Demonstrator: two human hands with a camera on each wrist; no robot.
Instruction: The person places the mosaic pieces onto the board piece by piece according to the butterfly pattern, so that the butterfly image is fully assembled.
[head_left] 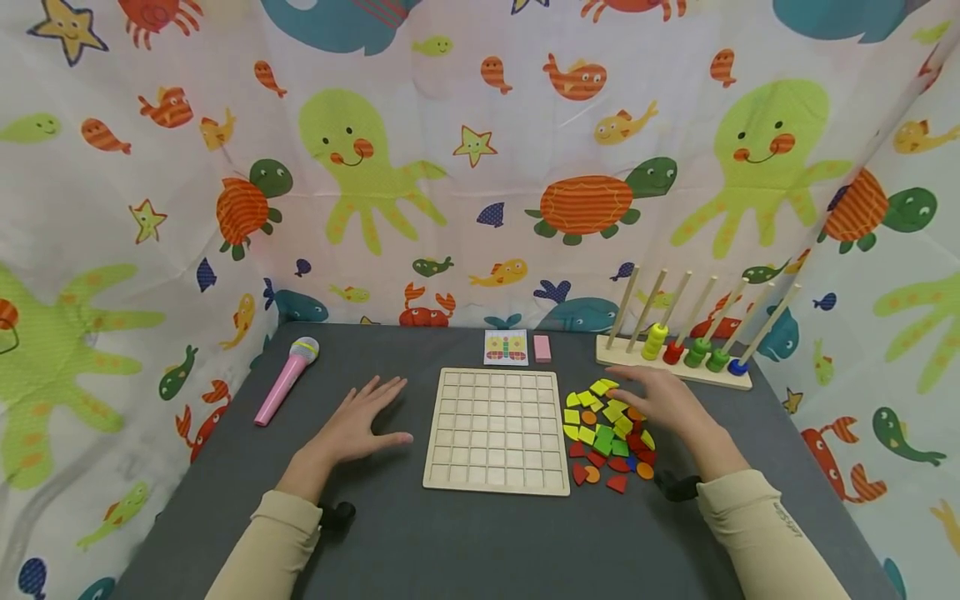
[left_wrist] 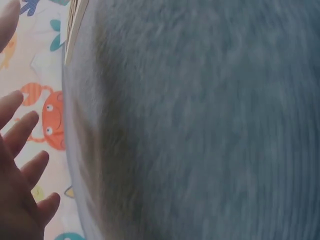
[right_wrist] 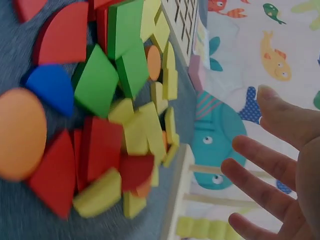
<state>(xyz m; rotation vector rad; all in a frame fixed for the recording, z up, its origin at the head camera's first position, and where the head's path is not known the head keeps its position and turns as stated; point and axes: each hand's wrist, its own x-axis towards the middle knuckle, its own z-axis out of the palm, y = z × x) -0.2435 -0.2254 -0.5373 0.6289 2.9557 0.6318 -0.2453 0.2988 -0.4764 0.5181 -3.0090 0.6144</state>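
My left hand (head_left: pixel 356 425) hovers over the dark tabletop, left of a square wooden grid board (head_left: pixel 497 432). Its fingers are spread and hold nothing. To the board's right lies a loose pile of flat coloured pieces: yellow ones (head_left: pixel 587 417), green squares (head_left: pixel 603 439), red quarter-rounds (right_wrist: pixel 62 35), orange rounds (right_wrist: pixel 20 135) and a blue one (right_wrist: pixel 52 89). My right hand (head_left: pixel 663 400) is at the far right side of this pile, overlapping it in the head view. In the right wrist view its fingers (right_wrist: pixel 260 185) are relaxed and apart, with nothing between them.
Behind the board are a pattern card (head_left: pixel 506 347) and a small pink block (head_left: pixel 542 348). A peg stand with coloured rings (head_left: pixel 675 362) stands at the back right. A pink toy microphone (head_left: pixel 285 383) lies at the left. A printed curtain (head_left: pixel 465 217) surrounds the table (head_left: pixel 480 542).
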